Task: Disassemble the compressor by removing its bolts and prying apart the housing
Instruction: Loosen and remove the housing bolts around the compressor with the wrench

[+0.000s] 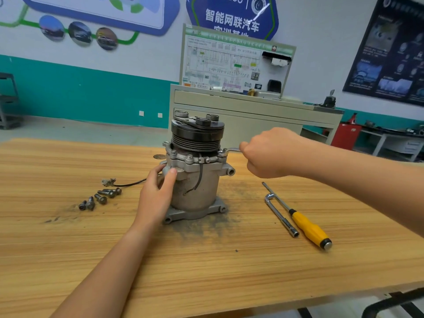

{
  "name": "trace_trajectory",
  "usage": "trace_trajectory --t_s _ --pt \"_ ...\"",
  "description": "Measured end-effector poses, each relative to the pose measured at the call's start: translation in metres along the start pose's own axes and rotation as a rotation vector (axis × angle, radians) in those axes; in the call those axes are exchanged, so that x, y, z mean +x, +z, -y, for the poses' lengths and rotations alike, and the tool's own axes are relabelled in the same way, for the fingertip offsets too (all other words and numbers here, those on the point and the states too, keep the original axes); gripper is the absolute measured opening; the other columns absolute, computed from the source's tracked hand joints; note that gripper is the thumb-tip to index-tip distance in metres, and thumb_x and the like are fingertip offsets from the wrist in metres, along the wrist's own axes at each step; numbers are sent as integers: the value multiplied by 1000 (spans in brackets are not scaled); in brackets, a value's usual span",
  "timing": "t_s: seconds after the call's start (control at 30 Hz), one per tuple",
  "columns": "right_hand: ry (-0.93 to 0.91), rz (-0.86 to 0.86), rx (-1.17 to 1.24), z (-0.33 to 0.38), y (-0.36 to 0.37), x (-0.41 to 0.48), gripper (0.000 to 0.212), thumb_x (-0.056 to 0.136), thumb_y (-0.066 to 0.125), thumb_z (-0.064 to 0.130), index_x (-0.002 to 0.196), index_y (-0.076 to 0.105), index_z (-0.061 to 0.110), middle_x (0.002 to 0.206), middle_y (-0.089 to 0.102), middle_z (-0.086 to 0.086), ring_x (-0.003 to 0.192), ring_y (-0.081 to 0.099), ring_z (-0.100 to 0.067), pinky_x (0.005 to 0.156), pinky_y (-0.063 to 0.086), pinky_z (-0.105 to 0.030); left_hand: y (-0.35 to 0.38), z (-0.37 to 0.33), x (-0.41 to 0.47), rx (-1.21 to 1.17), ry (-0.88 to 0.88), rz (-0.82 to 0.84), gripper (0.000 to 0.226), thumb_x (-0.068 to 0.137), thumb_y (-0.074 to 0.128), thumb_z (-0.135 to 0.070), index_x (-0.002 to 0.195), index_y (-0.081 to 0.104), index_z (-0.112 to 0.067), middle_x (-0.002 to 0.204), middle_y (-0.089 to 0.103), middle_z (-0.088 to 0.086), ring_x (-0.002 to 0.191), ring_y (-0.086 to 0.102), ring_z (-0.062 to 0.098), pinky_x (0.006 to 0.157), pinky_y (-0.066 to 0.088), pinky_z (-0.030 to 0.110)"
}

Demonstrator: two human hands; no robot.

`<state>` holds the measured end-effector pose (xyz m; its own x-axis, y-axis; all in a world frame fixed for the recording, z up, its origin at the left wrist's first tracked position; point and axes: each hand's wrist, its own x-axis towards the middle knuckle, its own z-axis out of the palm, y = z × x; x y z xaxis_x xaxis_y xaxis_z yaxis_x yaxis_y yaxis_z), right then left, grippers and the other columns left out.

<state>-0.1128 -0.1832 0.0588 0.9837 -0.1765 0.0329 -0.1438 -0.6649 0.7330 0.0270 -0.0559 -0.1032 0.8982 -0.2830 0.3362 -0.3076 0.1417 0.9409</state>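
Observation:
A grey metal compressor (199,187) stands upright on the wooden table (206,271), with a black pulley (197,134) on top. My left hand (158,191) grips the left side of its housing, thumb on the upper flange. My right hand (270,152) is curled round the handle of a silver wrench (229,150), whose head sits on a bolt at the right of the top flange. More bolts (189,159) remain in the flange at the front.
Several loose bolts (101,198) lie on the table to the left, near a black wire with a connector (109,182). To the right lie an L-shaped socket wrench (281,216) and a yellow-handled screwdriver (307,227). Dark grime surrounds the compressor's base. A cabinet stands behind the table.

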Motion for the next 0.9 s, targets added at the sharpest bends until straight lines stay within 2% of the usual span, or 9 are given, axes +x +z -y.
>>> trace_trajectory --t_s 0.1,0.27,0.47,0.57,0.63,0.7,0.77,0.83,0.9 --pt "33 7 15 7 6 1 5 94 36 14 88 37 13 61 36 1 49 35 -12 41 27 -24 1 0 0 16 15 -12 42 94 46 -40 131 49 -21 102 57 -16 88 51 -9 63 38 8" --pt "48 -30 -70 17 11 -1 9 93 38 6 87 35 12 58 34 0 46 34 -13 38 26 -24 1 -1 -1 33 12 -12 40 93 47 -41 128 50 -22 98 55 -23 80 50 -19 57 38 0" --pt "-49 -47 -51 -5 22 5 19 96 29 29 89 34 13 56 37 2 47 34 -11 41 23 -25 -1 0 -1 23 13 -6 44 92 48 -43 130 49 -21 110 58 -11 92 51 -7 67 38 10" --pt "-26 9 -92 -17 29 18 12 96 32 16 98 43 12 58 39 2 48 36 -12 42 23 -25 -1 2 0 16 12 -3 41 92 48 -42 128 49 -23 103 56 -19 92 51 -9 66 38 10" --pt "12 32 -108 -17 31 35 12 92 38 5 87 48 10 59 39 1 48 36 -13 43 25 -25 0 3 2 26 26 -5 42 93 47 -42 130 49 -22 109 58 -11 95 53 -2 67 38 12" --pt "52 -13 -54 -14 34 55 14 91 41 2 84 51 10 64 43 -1 55 44 -18 47 31 -26 0 5 1 34 43 -7 43 94 46 -41 131 48 -21 113 58 -6 96 53 1 68 37 12" --pt "97 -111 55 -8 41 73 22 91 41 1 104 58 10 81 58 -6 75 57 -26 57 36 -31 0 4 1 40 55 -7 43 94 45 -40 132 48 -21 114 57 -6 96 52 2 68 37 11" --pt "134 -181 127 -4 51 85 28 91 41 0 112 56 9 98 64 -11 89 60 -31 61 36 -32 0 3 1 62 64 -9 42 95 44 -39 132 48 -21 113 56 -7 92 51 -3 66 36 8" --pt "146 -237 163 -1 63 87 29 92 39 1 116 53 8 100 65 -13 89 61 -32 61 35 -33 0 4 1 75 66 -15 41 95 44 -38 132 47 -20 111 54 -9 86 50 -13 62 38 3"
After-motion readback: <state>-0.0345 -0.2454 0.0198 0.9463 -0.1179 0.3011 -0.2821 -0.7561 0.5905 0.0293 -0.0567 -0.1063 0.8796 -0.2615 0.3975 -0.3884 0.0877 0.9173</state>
